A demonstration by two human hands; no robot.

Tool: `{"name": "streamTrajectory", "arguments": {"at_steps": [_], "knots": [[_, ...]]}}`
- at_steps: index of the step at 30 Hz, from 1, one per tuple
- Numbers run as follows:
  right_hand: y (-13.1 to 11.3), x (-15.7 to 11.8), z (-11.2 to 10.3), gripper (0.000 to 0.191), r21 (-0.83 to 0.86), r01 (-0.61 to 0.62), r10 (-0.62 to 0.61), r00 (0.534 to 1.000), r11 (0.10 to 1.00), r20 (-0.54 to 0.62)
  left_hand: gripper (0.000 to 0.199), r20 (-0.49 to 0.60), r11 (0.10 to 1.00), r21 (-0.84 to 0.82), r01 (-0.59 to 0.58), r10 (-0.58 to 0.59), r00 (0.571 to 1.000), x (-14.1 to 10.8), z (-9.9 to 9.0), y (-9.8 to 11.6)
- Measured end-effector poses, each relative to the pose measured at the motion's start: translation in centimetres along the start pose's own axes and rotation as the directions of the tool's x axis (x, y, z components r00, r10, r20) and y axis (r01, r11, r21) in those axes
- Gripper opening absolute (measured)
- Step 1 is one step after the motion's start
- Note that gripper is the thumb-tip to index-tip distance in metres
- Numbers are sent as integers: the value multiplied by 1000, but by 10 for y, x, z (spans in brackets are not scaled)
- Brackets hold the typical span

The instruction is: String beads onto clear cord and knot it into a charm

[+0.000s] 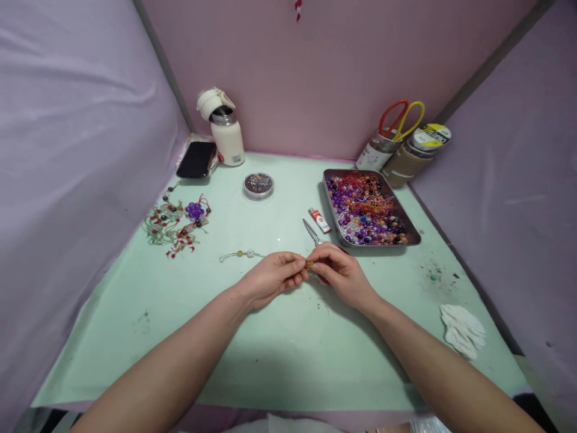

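Note:
My left hand (277, 276) and my right hand (342, 278) meet over the middle of the table, fingertips pinched on a small amber bead (309, 264) between them. A thin cord with a yellow bead (240, 254) and a clear bead (250, 254) lies on the table and runs under my left hand. Scissors (311, 230) lie just behind my right hand, which covers part of their red handles. A red and white lighter (320, 221) is beyond them, beside a metal tray (410, 239) of purple, clear, orange and black beads with red cords.
Finished-looking beaded cords (164, 224) lie at left, near a phone (197, 160) and an open bottle (228, 141). A round container (258, 185) stands at the back. Jars (375, 153) stand behind the tray; a crumpled white cloth (463, 331) lies at right.

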State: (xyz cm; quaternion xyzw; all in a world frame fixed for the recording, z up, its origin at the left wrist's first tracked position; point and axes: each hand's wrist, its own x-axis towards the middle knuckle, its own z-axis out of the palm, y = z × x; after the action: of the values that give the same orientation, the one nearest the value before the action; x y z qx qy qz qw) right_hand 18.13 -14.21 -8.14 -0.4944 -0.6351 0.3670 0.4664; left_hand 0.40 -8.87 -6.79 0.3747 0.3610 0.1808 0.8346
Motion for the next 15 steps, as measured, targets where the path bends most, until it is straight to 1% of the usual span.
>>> {"name": "streamTrajectory", "arguments": {"at_steps": [4, 7, 12, 15], "knots": [[-1, 1, 0, 8, 24, 5, -5, 1000, 1000, 18, 33, 10, 1000, 22, 19, -20, 1000, 0, -4, 1], [-2, 2, 0, 8, 28, 11, -12, 999, 1000, 47, 31, 44, 997, 19, 69, -69, 997, 0, -8, 1], [-3, 1, -2, 9, 72, -4, -4, 995, 997, 98, 25, 144, 982, -56, 179, -170, 975, 1, -13, 1], [-3, 0, -2, 10, 71, -30, 22, 994, 997, 107, 25, 151, 978, -106, 181, -165, 975, 3, -13, -1]]}}
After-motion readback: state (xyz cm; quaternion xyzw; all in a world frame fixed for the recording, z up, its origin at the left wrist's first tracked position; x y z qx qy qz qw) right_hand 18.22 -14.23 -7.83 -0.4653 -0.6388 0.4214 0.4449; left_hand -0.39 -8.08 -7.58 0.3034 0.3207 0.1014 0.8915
